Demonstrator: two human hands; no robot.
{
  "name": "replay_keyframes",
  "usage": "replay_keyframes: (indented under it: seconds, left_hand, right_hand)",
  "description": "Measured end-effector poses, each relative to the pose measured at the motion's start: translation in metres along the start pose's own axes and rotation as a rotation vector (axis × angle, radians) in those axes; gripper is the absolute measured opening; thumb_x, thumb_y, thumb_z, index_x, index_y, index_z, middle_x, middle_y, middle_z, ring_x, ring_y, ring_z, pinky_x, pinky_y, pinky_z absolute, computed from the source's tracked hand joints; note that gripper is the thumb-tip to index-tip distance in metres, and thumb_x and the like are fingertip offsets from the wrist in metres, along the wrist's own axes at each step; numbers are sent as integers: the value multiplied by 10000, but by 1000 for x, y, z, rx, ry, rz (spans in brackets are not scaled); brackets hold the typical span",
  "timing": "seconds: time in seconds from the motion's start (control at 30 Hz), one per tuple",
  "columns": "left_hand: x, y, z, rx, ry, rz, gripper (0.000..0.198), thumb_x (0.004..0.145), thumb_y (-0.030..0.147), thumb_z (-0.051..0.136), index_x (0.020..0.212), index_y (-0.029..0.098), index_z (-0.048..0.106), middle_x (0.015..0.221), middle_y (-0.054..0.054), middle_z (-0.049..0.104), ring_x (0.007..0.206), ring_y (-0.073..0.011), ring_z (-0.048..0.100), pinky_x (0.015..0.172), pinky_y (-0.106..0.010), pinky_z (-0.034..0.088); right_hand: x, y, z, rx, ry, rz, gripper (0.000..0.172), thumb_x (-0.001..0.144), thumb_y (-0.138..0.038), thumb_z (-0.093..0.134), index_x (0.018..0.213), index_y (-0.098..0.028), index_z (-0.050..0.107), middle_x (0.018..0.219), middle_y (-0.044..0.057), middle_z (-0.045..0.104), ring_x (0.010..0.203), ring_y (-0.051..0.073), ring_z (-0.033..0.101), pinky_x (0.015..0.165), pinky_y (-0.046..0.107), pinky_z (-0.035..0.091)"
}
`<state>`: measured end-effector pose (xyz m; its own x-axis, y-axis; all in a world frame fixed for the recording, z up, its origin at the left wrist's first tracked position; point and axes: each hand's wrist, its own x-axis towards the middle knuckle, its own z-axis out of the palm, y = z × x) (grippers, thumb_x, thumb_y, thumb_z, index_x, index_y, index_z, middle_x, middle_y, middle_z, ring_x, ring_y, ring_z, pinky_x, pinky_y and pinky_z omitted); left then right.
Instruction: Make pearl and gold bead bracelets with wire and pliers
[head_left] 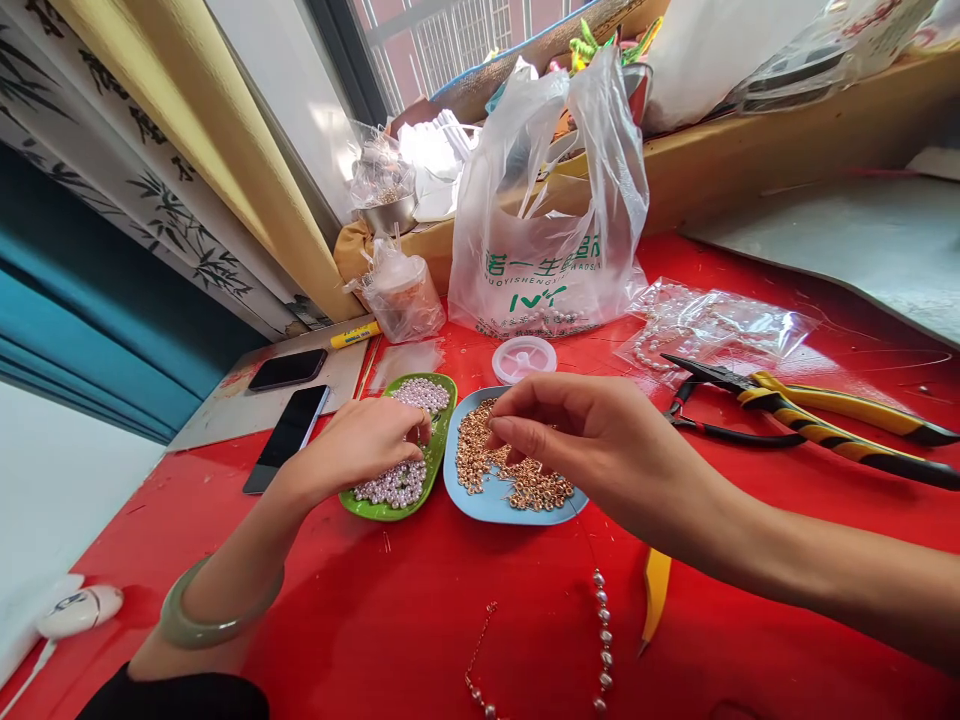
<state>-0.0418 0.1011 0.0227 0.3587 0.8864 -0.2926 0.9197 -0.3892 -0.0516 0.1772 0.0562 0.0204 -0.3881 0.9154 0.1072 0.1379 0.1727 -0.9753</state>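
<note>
My left hand (373, 437) reaches down over the green tray (386, 512) of pale purple beads (421, 393); its fingertips are pressed together, and what they hold is too small to make out. Over the blue tray (495, 508) of gold beads (536, 488), my right hand (570, 425) pinches the end of a thin thread. The thread runs down from that hand to a string of pearly beads (604, 635) lying on the red table. Another part with a small gold chain (478, 645) lies left of it, near the lower edge.
Pliers with yellow and black handles (832, 425) lie at the right, beside a bag of beads (720, 325). A plastic bag (547, 240) stands behind the trays. Two phones (287, 440) are at the left. A yellow pointed tool (655, 590) lies below my right wrist.
</note>
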Motion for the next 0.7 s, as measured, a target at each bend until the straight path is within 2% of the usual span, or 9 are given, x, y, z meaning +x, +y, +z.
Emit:
replay_keyframes:
  seconds: [0.23, 0.4, 0.47, 0.57, 0.63, 0.7]
  left_hand:
    - [5, -3, 5, -62, 12, 9, 118, 739, 238, 534, 702, 219, 644, 742, -18, 679, 704, -201, 597, 548, -269, 315]
    - [5, 1, 0, -167, 116, -24, 153, 785, 270, 511, 759, 205, 647, 798, -35, 684, 726, -205, 596, 586, -292, 370]
    - [3, 6, -4, -414, 203, -8, 135, 778, 288, 558, 775, 187, 647, 800, -36, 682, 718, -190, 596, 603, -288, 413]
    - [-2, 14, -8, -986, 302, 61, 137, 691, 286, 707, 727, 164, 655, 742, -24, 670, 677, -158, 592, 602, -262, 460]
    - [-7, 20, -8, -1282, 308, 114, 127, 650, 241, 761, 702, 164, 674, 703, -12, 669, 637, -131, 591, 581, -232, 472]
    - [-11, 26, -8, -1480, 290, 176, 97, 638, 196, 779, 681, 167, 697, 670, -8, 675, 606, -112, 590, 561, -207, 475]
  right_hand:
    - [2, 0, 0, -8, -1, -38, 128, 808, -202, 515, 771, -146, 624, 670, 16, 629, 573, 111, 559, 466, 228, 424]
    - [1, 2, 0, -34, -2, -58, 136, 815, -217, 526, 782, -147, 637, 672, 10, 630, 579, 109, 558, 480, 228, 427]
    - [0, 3, 0, -33, -2, -75, 135, 818, -216, 534, 793, -150, 649, 698, 15, 646, 609, 114, 574, 511, 233, 438]
    - [0, 2, 0, -14, -13, -78, 146, 822, -225, 547, 809, -144, 667, 735, 31, 677, 653, 126, 598, 543, 237, 443]
    - [-1, 0, 1, -20, -24, -69, 156, 822, -224, 549, 802, -136, 677, 725, 35, 684, 643, 123, 596, 529, 228, 431]
    - [-3, -2, 2, -55, -18, -77, 156, 812, -200, 551, 772, -132, 685, 685, 25, 675, 590, 103, 564, 489, 210, 399]
